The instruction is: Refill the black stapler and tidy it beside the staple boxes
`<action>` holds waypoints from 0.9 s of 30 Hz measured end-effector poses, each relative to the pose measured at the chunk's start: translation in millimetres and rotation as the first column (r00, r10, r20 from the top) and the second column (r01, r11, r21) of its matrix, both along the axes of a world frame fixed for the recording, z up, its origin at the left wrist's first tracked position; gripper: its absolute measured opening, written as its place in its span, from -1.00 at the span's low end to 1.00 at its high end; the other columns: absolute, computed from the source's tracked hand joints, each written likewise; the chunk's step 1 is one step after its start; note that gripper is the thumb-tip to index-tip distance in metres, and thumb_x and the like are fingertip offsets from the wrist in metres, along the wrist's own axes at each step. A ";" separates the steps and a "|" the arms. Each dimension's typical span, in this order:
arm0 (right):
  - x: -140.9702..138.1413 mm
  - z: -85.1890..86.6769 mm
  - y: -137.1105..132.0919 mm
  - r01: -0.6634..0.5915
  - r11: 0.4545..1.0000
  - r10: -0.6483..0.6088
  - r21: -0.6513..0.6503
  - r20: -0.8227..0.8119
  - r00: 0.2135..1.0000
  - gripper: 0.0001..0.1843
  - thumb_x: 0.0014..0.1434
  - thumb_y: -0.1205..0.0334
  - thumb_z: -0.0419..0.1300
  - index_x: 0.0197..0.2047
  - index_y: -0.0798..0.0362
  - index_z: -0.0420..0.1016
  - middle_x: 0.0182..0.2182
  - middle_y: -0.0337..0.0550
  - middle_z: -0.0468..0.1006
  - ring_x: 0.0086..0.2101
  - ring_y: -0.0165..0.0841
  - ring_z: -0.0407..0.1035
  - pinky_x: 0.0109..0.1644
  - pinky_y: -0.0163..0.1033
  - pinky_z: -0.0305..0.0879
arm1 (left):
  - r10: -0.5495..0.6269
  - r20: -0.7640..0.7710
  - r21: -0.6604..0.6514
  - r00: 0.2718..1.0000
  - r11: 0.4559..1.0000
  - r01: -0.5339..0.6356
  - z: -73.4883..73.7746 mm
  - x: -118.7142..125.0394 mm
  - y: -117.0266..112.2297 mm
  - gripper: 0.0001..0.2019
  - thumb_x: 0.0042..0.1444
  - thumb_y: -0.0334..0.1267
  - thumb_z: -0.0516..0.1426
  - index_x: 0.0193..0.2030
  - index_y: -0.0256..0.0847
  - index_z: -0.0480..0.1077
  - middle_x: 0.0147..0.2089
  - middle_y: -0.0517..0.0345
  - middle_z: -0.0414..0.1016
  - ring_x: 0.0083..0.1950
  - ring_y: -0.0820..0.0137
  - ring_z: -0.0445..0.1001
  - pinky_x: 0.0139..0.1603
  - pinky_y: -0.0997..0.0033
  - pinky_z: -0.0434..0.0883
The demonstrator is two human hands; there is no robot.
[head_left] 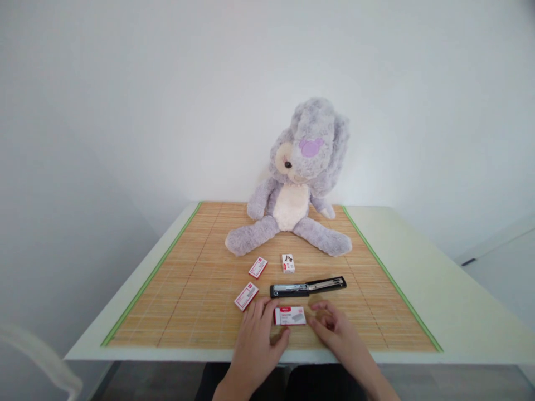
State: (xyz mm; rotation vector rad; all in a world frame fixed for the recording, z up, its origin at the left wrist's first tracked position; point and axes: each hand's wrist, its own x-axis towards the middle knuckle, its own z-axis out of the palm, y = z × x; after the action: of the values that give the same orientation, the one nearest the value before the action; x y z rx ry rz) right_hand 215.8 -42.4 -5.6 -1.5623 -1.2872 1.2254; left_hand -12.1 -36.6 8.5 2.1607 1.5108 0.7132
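The left hand (259, 334) is palm down, thumb spread from its fingers; the right hand (334, 329) has loosely bent fingers.

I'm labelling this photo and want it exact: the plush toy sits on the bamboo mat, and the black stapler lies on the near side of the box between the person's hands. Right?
Not quite: the head view shows the black stapler on the far side of that box. The plush toy does sit on the bamboo mat.
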 end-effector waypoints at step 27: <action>-37.6 36.8 40.4 -0.243 0.963 0.157 0.120 0.483 0.861 -0.61 0.33 0.06 0.12 0.14 0.00 0.50 -0.47 -0.27 0.51 -0.41 -0.30 0.41 -0.31 -0.26 0.16 | 0.035 0.007 0.021 0.999 0.999 -0.035 -1.4 -7.5 1.8 -0.41 0.09 -0.22 0.26 0.28 0.02 0.29 0.44 0.10 0.21 0.43 0.10 0.19 0.43 -0.04 0.19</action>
State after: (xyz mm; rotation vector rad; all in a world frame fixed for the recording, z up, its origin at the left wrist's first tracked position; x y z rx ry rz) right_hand 178.2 -2.0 31.1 -1.6842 -1.8593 0.8391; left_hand -19.6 -34.9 7.1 2.1500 1.5480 0.7509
